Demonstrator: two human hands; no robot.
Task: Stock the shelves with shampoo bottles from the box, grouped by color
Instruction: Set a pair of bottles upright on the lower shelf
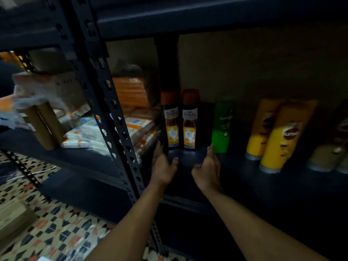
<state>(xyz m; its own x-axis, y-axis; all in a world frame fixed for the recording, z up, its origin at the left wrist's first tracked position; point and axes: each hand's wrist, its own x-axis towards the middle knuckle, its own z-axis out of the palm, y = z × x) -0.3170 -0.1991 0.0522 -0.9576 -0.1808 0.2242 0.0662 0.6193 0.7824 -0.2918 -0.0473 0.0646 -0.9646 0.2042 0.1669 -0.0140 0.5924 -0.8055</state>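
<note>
Loosely open left hand [163,166], right hand [207,169]

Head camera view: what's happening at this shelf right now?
A person reaches both arms into a dark shelf. The left hand and right hand are open and hold nothing, flanking two upright black bottles with brown caps. A green bottle stands to their right, then yellow bottles. Like colors stand together.

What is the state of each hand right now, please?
Left hand: open, holding nothing, near the left black bottle.
Right hand: open, holding nothing, near the green bottle.
</note>
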